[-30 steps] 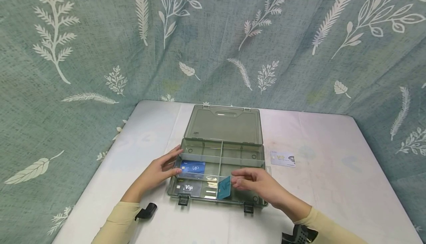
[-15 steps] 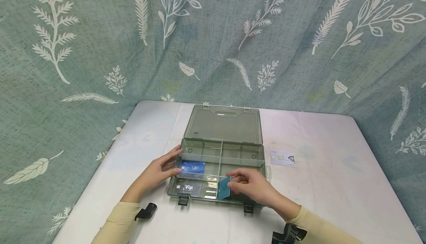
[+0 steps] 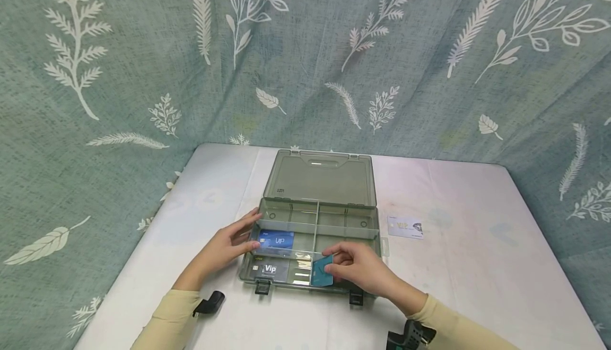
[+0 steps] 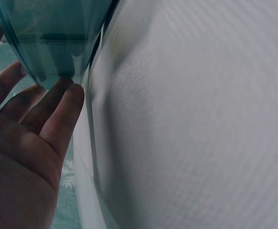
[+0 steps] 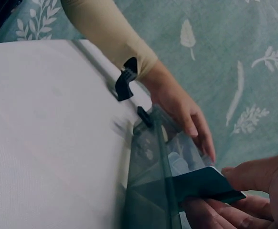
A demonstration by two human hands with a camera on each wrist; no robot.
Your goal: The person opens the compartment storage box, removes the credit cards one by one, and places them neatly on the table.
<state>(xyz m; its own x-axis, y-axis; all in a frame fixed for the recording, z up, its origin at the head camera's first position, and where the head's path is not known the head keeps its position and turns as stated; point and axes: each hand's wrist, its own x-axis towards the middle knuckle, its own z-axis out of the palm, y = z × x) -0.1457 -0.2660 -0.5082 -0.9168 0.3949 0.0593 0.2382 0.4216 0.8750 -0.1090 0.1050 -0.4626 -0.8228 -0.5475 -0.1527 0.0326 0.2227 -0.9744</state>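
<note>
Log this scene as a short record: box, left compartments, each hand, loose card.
Box: translucent grey-green, lid open
Middle left compartment: blue VIP card
Front left compartment: dark grey Vip card
Left hand: touches the box's left side
Right hand: pinches a teal card at the box's front right
Loose card: pale, marked VIP, on the table right of the box

Pale yel. long slvs (image 3: 162, 321), plain cuffs (image 3: 180, 299), blk curved wrist cams (image 3: 211, 303)

Teal card (image 3: 320, 273), tilted, in open box (image 3: 345, 217)
</note>
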